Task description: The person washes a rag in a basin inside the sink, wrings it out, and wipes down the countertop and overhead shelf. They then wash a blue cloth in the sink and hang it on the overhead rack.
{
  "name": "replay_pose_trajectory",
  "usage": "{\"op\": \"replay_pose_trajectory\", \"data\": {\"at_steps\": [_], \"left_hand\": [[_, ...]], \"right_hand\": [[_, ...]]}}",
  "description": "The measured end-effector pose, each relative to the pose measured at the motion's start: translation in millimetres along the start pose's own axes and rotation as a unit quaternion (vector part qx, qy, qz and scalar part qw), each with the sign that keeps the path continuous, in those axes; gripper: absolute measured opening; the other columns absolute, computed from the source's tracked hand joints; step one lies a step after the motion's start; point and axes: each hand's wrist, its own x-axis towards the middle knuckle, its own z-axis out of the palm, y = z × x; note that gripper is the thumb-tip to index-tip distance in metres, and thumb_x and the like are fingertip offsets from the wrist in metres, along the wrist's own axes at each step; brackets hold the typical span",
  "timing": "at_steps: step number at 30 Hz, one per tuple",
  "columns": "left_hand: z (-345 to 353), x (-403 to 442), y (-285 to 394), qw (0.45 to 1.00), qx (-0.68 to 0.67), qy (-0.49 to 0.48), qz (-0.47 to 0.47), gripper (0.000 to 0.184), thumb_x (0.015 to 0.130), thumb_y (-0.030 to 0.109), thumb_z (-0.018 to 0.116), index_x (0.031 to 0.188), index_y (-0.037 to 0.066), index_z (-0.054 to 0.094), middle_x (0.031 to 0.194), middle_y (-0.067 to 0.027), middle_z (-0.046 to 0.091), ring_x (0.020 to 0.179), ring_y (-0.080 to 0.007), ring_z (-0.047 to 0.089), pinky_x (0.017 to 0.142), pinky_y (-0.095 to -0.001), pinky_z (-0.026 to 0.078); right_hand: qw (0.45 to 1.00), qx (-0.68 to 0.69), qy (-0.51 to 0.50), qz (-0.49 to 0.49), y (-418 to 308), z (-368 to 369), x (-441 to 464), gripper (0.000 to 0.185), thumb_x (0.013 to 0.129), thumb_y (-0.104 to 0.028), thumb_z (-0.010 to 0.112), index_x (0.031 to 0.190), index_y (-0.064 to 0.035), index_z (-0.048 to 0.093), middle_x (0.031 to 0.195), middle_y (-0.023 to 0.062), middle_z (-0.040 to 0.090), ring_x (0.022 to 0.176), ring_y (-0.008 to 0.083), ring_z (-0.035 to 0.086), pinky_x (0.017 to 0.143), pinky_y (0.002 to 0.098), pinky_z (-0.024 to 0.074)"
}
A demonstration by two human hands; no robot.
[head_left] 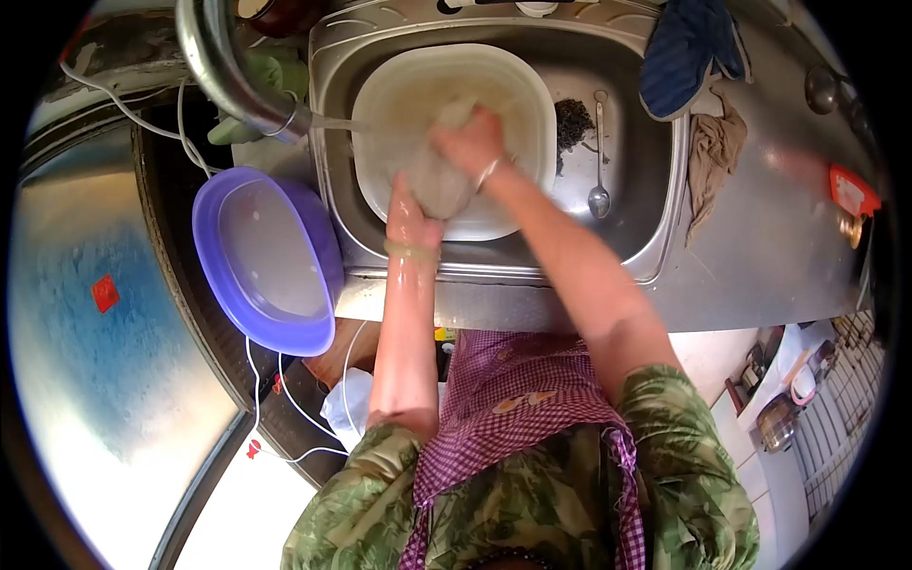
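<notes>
A large white basin [527, 90] of cloudy water sits in the steel sink [627, 95]. My left hand [410, 214] is at the basin's near left edge, wet, with its palm against a pale, blurred item [439, 185]; part of its fingers is hidden. My right hand [472, 142] is over the middle of the basin, fingers curled round a pale bit that looks like part of the same item. Motion blur hides what the item is. Water runs from the faucet [285, 119] into the basin's left side.
A purple tub [328, 247] stands left of the sink. A spoon [599, 171] and dark scraps [573, 123] lie in the sink, right of the basin. A blue mitt [684, 57] and a brown rag [711, 161] are on the right counter.
</notes>
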Motion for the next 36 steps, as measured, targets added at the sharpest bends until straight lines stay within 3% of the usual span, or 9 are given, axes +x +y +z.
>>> {"op": "replay_pose_trajectory", "data": {"at_steps": [6,9,15,22,24,26,28,30,36], "left_hand": [[-51,41,16,0.968,0.136,0.21,-0.003,0.066,0.092,0.049,0.061,0.144,0.016,0.036,0.142,-0.0048,0.046,0.127,-0.0298,0.046,0.104,-0.047,0.039],[-50,54,9,0.963,0.215,0.158,-0.045,0.066,0.091,0.057,0.058,0.14,0.015,0.043,0.138,-0.005,0.05,0.126,-0.0288,0.047,0.102,-0.0469,0.041],[-60,69,7,0.995,-0.054,0.078,-0.04,0.073,0.082,0.07,0.059,0.127,0.012,0.055,0.124,-0.0092,0.058,0.114,-0.0258,0.054,0.1,-0.0471,0.041],[-31,39,35,0.965,-0.153,-0.159,-0.142,0.057,0.093,0.047,0.058,0.126,0.001,0.054,0.105,-0.0084,0.062,0.085,-0.0172,0.056,0.079,-0.0324,0.05],[-31,31,14,0.861,-0.42,-0.245,-0.151,0.052,0.094,0.038,0.058,0.13,0.001,0.052,0.109,-0.0079,0.062,0.09,-0.0176,0.058,0.08,-0.0336,0.051],[-26,26,4,0.9,-0.377,-0.184,-0.117,0.05,0.094,0.032,0.058,0.133,0.002,0.05,0.115,-0.0075,0.061,0.098,-0.018,0.059,0.083,-0.0341,0.05],[-11,18,11,0.999,0.001,0.036,-0.038,0.051,0.093,0.029,0.059,0.135,0.003,0.048,0.123,-0.0072,0.06,0.108,-0.0185,0.059,0.087,-0.034,0.05],[12,7,1,0.99,0.111,0.088,0.028,0.048,0.093,0.032,0.057,0.131,0.003,0.052,0.127,-0.0073,0.058,0.112,-0.0176,0.056,0.092,-0.0312,0.045],[-46,44,21,0.934,0.321,0.155,-0.009,0.094,0.089,0.056,0.062,0.154,0.025,0.002,0.16,-0.0059,0.011,0.139,-0.0282,0.025,0.099,-0.0459,0.039]], "right_hand": [[0.955,-0.286,0.074,-0.038,66,-29,57,0.052,0.07,-0.031,0.075,0.108,0.0034,0.066,0.109,0.0224,0.065,0.1,0.0351,0.065,0.086,0.0409,0.0521],[0.923,-0.34,0.15,-0.098,82,0,45,0.055,0.068,-0.024,0.076,0.117,-0.0014,0.063,0.126,0.0229,0.056,0.108,0.0364,0.06,0.09,0.0411,0.0507],[0.961,-0.03,-0.182,-0.207,22,6,-16,0.062,0.063,-0.017,0.08,0.121,-0.0092,0.059,0.122,0.0138,0.06,0.105,0.0328,0.06,0.093,0.0402,0.0489],[0.895,-0.112,-0.153,-0.405,-35,20,-103,0.032,0.063,-0.027,0.079,0.087,-0.0117,0.066,0.095,0.0047,0.066,0.081,0.0271,0.06,0.076,0.0384,0.0515],[0.898,-0.11,-0.079,-0.419,-15,34,-91,0.028,0.064,-0.028,0.078,0.084,-0.0118,0.066,0.089,0.0051,0.066,0.077,0.0275,0.061,0.072,0.0387,0.0522],[0.923,-0.068,0.018,-0.379,14,42,-57,0.029,0.07,-0.03,0.075,0.087,-0.0078,0.067,0.091,0.0094,0.068,0.078,0.0305,0.065,0.07,0.0413,0.0529],[0.976,-0.213,-0.037,0.018,-7,6,-10,0.042,0.078,-0.038,0.07,0.094,0.0001,0.068,0.098,0.0177,0.069,0.086,0.0355,0.067,0.075,0.0429,0.0536],[0.993,-0.033,-0.062,0.097,13,-26,28,0.058,0.083,-0.046,0.066,0.104,0.0075,0.065,0.11,0.0265,0.066,0.099,0.0397,0.065,0.088,0.0427,0.0511],[0.95,-0.291,0.096,-0.067,64,-27,50,0.066,0.081,-0.043,0.069,0.125,0.0028,0.053,0.126,0.0272,0.056,0.116,0.0403,0.055,0.1,0.0434,0.043]]}}
